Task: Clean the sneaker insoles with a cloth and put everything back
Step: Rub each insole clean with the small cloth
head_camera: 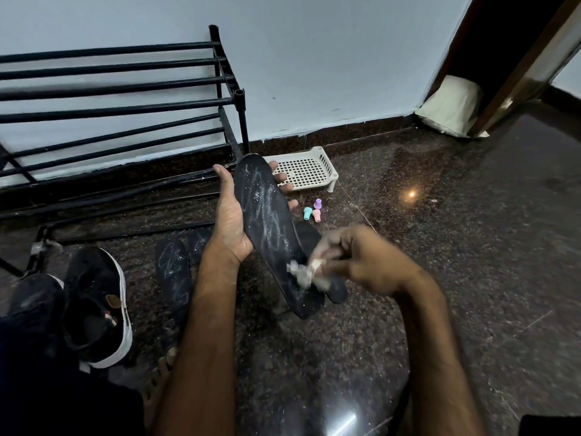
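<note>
Two bare forearms [207, 309], dark trousers [31, 357] on the leg, bare toes [160, 369]

Left hand [231, 215]: grips the black insole [270, 228] from beneath, thumb along its left edge, fingers [279, 177] curled past the right edge.
Insole: held tilted above the floor [440, 215], streaked with white marks.
Right hand [361, 262]: blurred, pinches a whitish cloth [303, 272] against the insole's near end.
Second insole [174, 272]: flat on the floor, left of the left forearm.
Sneaker [97, 306]: black with a white sole, on the floor at the left.
Shoe rack [119, 99]: black metal bars, against the wall.
Tray [305, 168]: white, perforated, by the wall; three pastel pieces [312, 210] just beside it.
</note>
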`<state>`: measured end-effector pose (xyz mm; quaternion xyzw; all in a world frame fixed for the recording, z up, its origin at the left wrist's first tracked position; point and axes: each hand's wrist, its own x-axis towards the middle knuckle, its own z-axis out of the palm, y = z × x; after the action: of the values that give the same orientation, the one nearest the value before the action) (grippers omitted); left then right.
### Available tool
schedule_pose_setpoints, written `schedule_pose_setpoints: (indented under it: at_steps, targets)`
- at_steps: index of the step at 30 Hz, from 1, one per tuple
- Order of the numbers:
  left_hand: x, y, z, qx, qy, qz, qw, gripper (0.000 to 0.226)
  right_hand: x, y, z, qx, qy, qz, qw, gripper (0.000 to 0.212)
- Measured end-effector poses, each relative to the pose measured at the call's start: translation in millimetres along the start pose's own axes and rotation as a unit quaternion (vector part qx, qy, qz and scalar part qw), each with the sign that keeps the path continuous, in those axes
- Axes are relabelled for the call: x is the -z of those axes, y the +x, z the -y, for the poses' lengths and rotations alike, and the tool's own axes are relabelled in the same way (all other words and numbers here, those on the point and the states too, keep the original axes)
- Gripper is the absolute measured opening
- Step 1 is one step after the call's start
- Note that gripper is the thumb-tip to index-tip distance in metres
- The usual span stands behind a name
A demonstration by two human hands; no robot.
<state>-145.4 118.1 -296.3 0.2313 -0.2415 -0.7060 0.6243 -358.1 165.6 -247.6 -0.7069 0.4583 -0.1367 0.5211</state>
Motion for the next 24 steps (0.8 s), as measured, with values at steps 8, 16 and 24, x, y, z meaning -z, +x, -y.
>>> schedule_pose_setpoints:
  at_steps: [8, 16, 24]
  targets:
    - [11, -1, -8, -0.031, -0.037, -0.022, 0.999, 0.091, 4, -9, -2, -0.028, 0.014, -0.037, 0.999, 0.008]
    - [9, 1, -13, -0.028, -0.039, 0.000, 0.999, 0.092, -14, -7, -10, -0.086, -0.040, 0.119, 0.988, 0.011]
    - [7, 3, 3, -0.002, -0.012, -0.008, 1.000, 0.096, -6, 0, -13, -0.037, -0.002, 0.041, 0.998, 0.009]
